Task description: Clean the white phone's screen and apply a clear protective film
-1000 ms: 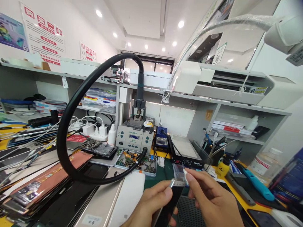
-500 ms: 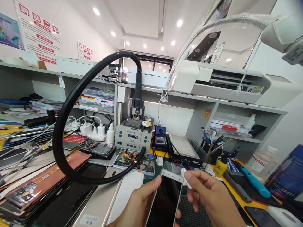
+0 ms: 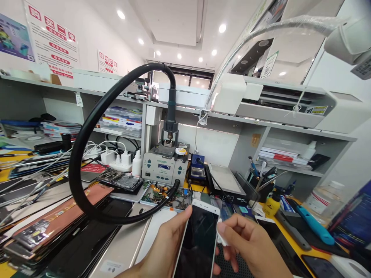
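Observation:
A white-framed smartphone [image 3: 198, 239] with a dark screen stands tilted up at the bottom centre. My left hand [image 3: 164, 247] is closed round it, thumb along the left edge and fingertips showing at the right edge. In my right hand [image 3: 246, 243] a crumpled white wipe [image 3: 220, 234] is pinched between thumb and fingers. The wipe is against or very close to the phone's right edge, below its top corner. Beneath the hands lies a dark textured mat [image 3: 232, 264]. The phone's lower end is cut off by the frame.
A hot air station [image 3: 162, 168] with a thick black hose [image 3: 72, 166] looping left stands behind. A tray of small circuit parts [image 3: 153, 195] sits before it. Stacked phone panels [image 3: 87, 235] cover the left. A yellow bottle [image 3: 271, 204] and blue-handled tool [image 3: 314, 224] lie right.
The phone and both hands have shifted slightly left in view. My right hand has moved the wipe from near the phone's top right corner down along its right edge.

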The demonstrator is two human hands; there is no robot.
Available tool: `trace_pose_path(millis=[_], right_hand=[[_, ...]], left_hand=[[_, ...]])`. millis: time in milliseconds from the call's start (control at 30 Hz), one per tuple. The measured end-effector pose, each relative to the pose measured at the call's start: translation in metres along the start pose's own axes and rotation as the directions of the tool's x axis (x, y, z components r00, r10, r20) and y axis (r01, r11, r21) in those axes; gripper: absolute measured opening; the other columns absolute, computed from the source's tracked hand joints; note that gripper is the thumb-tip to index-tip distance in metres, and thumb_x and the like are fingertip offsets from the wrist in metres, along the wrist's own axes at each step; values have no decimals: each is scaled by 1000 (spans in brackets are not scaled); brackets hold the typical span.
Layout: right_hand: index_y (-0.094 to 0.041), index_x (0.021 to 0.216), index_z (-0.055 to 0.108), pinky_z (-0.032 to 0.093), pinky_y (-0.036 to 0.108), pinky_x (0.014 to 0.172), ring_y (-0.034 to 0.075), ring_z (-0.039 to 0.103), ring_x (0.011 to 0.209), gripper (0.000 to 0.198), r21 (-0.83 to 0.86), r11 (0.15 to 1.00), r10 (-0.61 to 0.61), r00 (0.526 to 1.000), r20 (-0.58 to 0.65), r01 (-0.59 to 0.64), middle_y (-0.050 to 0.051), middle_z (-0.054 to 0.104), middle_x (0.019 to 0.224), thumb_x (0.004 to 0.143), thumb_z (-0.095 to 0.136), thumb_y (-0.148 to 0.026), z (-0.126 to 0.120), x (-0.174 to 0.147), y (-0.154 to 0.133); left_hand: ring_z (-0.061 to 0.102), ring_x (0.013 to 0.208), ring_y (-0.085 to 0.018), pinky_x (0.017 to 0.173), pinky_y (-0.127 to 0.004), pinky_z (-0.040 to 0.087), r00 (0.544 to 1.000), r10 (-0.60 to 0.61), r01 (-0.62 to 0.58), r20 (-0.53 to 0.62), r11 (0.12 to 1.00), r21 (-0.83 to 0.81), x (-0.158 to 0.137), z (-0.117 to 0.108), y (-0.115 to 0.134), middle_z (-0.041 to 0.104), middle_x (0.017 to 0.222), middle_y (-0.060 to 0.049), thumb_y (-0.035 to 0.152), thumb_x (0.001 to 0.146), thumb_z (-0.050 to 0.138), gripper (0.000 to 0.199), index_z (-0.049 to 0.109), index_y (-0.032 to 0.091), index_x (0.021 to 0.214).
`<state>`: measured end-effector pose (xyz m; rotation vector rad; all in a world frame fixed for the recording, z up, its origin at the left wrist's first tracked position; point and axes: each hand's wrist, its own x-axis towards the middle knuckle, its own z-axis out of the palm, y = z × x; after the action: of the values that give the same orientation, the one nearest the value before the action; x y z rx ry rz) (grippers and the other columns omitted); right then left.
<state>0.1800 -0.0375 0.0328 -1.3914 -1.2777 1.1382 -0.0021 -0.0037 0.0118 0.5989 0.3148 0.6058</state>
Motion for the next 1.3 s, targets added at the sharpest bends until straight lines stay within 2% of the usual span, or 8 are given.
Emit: trace_pose_path(millis=[167,300,500,700,900,1167,1233,1300], right_hand=[[-20,70,54,39,19,40,14,59,48,50,-13,1000,9,996,88,-8,-2,60,53,73,74,-66,6,-2,2],[-20,71,51,39,18,39,11,55,46,50,-30,999,19,992,126,-15,-4,57,55,75,74,-64,6,0,9],[-20,73,49,39,17,40,9,53,45,48,-65,997,63,975,213,-50,-7,52,55,75,74,-62,5,0,14],[-19,73,50,38,17,45,8,53,45,50,-75,995,86,963,256,-69,-6,53,56,74,74,-63,12,-3,15],[-20,70,50,40,18,49,7,49,47,47,-101,991,116,937,330,-87,-6,54,56,71,80,-56,20,-5,24],[-21,73,47,38,18,43,10,54,44,51,-111,992,94,958,272,-66,-6,53,55,76,70,-66,29,-5,28],[-22,72,49,40,20,45,12,55,48,45,-179,984,47,973,224,-6,-5,53,56,78,70,-61,31,-7,28],[-21,70,54,41,21,48,13,55,51,36,-303,944,-90,984,154,133,-4,54,57,83,68,-52,34,-11,30]], left_hand=[[68,67,-23,72,-31,49,1000,26,-26,2,1000,-10,0,3,3,73,86,-12,65,91,43,63,70,11,109],[71,75,-28,76,-36,51,997,68,-71,-47,996,-61,-2,7,5,75,87,-11,61,89,51,58,70,12,114],[73,81,-30,81,-38,52,977,84,-100,-195,992,-71,-6,15,10,76,88,-11,53,90,55,50,69,11,115],[73,80,-28,77,-36,53,976,40,-65,-215,992,-112,-6,7,13,76,86,-10,56,88,58,53,69,11,113],[73,75,-26,73,-33,52,962,130,-158,-242,982,-99,-6,1,19,76,85,-8,57,88,58,50,69,14,113],[69,65,-21,68,-32,53,950,178,-204,-257,976,-80,-2,-3,25,73,80,-9,53,91,53,49,71,10,104],[68,68,-21,73,-34,55,939,209,-243,-274,965,-96,-1,-5,25,73,84,-10,53,92,52,50,70,9,107],[69,70,-23,75,-36,55,938,215,-250,-273,963,-99,1,-8,24,73,88,-12,55,92,51,53,70,8,108]])
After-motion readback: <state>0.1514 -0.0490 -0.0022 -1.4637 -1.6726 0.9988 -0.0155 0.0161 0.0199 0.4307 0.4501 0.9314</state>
